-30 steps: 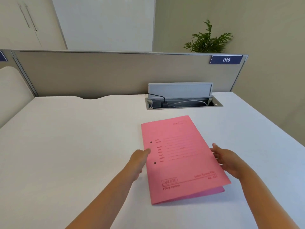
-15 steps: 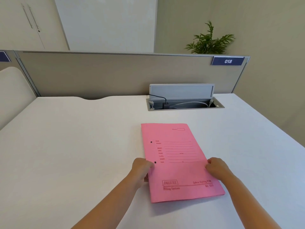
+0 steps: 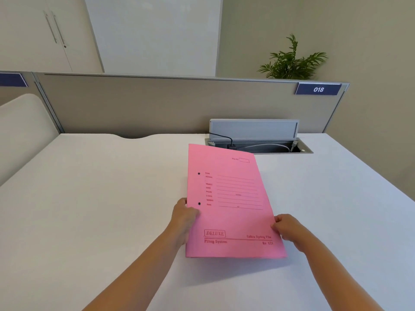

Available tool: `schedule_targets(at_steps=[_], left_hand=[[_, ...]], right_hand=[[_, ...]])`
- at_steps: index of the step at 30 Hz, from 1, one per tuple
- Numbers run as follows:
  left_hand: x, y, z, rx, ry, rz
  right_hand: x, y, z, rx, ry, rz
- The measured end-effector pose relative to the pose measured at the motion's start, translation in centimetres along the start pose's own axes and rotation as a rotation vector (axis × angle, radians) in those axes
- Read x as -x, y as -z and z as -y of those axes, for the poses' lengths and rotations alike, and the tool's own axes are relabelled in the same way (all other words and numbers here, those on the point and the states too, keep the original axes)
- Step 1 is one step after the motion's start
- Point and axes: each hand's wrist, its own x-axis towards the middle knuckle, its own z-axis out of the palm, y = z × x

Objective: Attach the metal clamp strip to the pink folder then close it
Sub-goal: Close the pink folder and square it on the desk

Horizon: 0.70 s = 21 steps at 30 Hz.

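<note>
Hands grip the pink folder [image 3: 231, 198] from both sides: the left hand [image 3: 184, 215] is clamped on its spine edge, thumb on the cover just below the lower of two punched holes, and the right hand [image 3: 288, 227] pinches the opposite edge near the lower corner. Closed and lifted, the folder casts a shadow on the white desk [image 3: 101, 198] below its near edge; its far end tilts away toward the cable tray [image 3: 258, 148], whose grey lid [image 3: 253, 129] stands open. The folder's top edge overlaps the tray's front rim in this view (whether it touches cannot be told). Printed on the cover are ruled lines and, near the bottom, "DELUXE Filing System". A black cable and a pale one lie inside the tray. Behind the tray runs the beige partition [image 3: 134, 104], bearing a blue tag [image 3: 318, 89] reading 018, with a potted plant [image 3: 292, 61] showing above it.
</note>
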Motion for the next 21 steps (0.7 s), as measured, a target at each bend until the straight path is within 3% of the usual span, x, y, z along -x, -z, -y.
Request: schedule_targets(at_steps=[10, 21], left_hand=[[-6.8, 3.1, -2.5, -0.258, -0.060, -0.194], [-8.6, 3.7, -2.2, -0.506, -0.042, -0.250]], right_hand=[[-6.1, -2.4, 6.4, 0.132, 0.051, -0.033], [-7.4, -3.9, 8.8, 0.332, 0.014, -0.090]])
